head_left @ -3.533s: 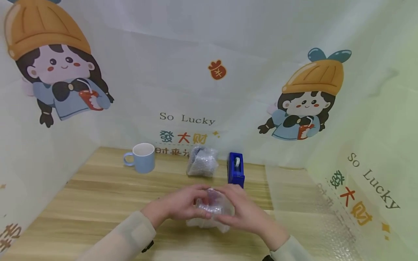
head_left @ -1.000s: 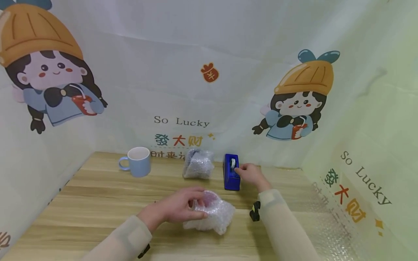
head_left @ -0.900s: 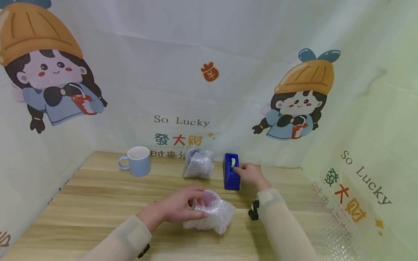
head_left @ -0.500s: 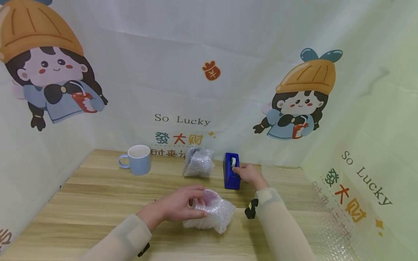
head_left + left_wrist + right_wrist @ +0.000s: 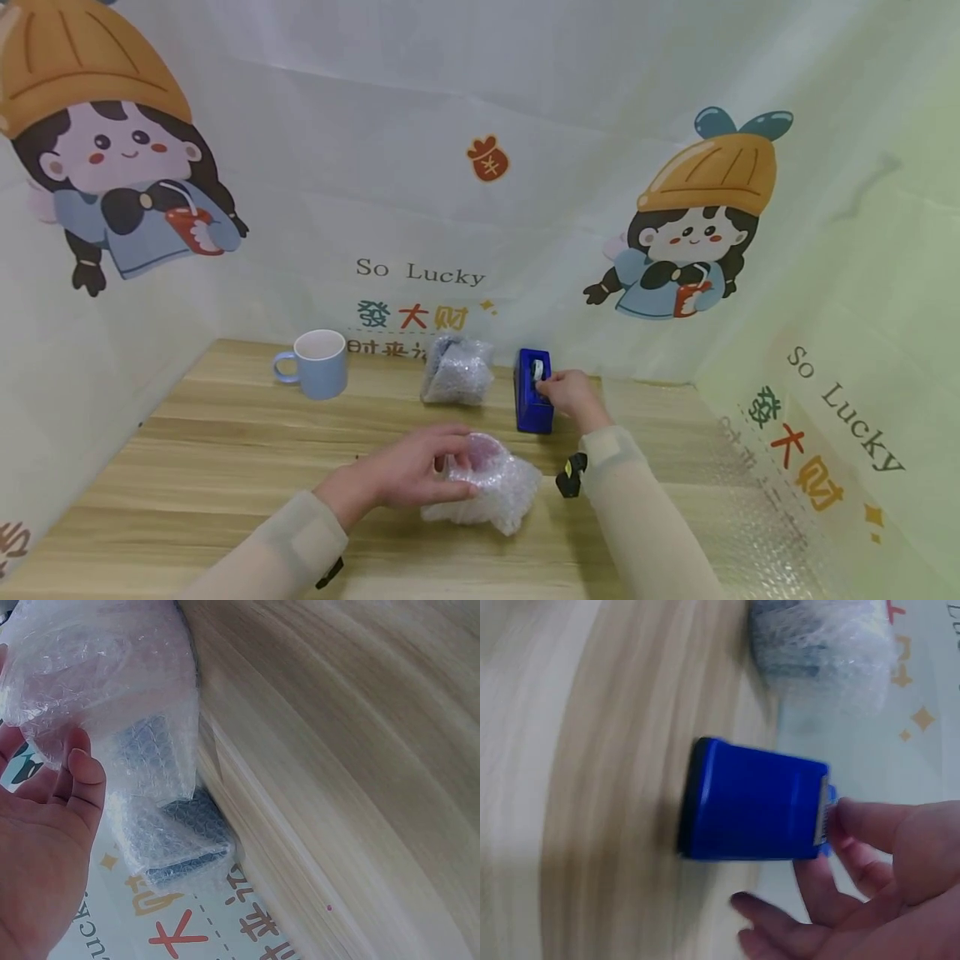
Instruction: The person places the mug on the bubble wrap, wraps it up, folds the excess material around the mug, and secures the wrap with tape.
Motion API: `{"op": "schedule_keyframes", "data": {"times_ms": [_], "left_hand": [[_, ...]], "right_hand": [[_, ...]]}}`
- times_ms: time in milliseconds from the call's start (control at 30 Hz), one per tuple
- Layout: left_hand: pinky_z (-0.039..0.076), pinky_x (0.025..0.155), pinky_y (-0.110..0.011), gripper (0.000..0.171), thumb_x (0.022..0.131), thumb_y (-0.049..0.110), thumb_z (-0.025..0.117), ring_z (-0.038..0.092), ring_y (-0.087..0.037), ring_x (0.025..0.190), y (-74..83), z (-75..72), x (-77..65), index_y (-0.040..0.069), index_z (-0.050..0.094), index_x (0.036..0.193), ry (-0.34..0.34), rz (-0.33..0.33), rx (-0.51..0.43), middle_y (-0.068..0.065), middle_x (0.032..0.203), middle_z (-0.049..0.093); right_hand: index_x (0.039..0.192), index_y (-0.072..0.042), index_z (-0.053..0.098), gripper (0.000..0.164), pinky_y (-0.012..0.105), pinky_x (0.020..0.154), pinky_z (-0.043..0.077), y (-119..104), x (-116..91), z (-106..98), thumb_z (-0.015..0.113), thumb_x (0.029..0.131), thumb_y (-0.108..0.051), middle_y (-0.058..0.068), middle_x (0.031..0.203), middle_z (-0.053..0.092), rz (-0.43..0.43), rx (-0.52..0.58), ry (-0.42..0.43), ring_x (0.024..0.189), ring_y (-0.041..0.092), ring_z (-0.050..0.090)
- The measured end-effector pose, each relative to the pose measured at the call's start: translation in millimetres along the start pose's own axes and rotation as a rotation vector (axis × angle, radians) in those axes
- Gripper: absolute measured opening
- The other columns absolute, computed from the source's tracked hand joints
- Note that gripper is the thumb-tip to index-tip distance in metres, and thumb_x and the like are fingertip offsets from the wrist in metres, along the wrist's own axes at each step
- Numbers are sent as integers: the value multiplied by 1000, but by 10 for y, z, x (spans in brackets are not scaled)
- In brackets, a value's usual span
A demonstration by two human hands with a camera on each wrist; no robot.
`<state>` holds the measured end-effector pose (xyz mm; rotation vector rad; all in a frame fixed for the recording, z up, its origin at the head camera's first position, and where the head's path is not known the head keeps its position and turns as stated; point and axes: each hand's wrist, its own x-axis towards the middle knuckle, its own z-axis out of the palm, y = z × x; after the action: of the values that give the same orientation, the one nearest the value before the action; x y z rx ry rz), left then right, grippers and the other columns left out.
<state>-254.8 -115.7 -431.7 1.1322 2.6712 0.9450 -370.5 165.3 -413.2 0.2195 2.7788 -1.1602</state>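
A bundle of bubble wrap (image 5: 504,496) lies at the front middle of the table, a pinkish, round-rimmed thing showing through it. My left hand (image 5: 408,468) holds its left side, with fingers curled over the wrap; the left wrist view shows the fingertips (image 5: 88,766) against the film. Further back stands a blue tape dispenser (image 5: 535,414). My right hand (image 5: 576,397) reaches its right side, thumb and finger pinching at the tape by the cutter. In the right wrist view the thumb (image 5: 866,823) meets the dispenser's toothed edge, and the tape end is hidden.
A light blue mug (image 5: 322,367) stands at the back left. Another bubble-wrapped bundle (image 5: 461,372), dark inside, sits at the back middle, left of the dispenser. A clear bubble wrap sheet (image 5: 738,508) covers the table's right side. A printed cloth (image 5: 420,167) hangs behind.
Both hands were on the bundle 3.5 seconds ago. The right hand has since gone forward and right to the tape dispenser. Over the last second both hands have stayed nearly still.
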Motion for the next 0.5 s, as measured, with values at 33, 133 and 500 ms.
{"op": "schedule_keyframes", "data": {"times_ms": [33,133,500], "left_hand": [[54,91,-35,28,92,55,68,61,-12,101,2,0,-2,28,66,98,-1,-4,0,-10,152,50],[54,93,-36,28,92,55,68,61,-12,102,11,-5,-8,29,66,99,-1,-9,-3,-10,153,49],[54,93,-36,28,92,55,68,61,-12,103,10,-4,-29,29,66,101,2,-16,-1,-11,154,49]], "right_hand": [[88,-7,67,25,39,77,50,-31,-12,-3,62,101,-27,0,84,59,26,19,-5,83,19,51],[105,-3,69,23,52,99,50,-105,-52,-19,60,103,-23,8,103,69,86,105,-37,102,25,58],[146,1,47,53,43,81,52,-103,-47,-173,52,103,-29,22,144,57,102,232,-238,105,40,69]]}}
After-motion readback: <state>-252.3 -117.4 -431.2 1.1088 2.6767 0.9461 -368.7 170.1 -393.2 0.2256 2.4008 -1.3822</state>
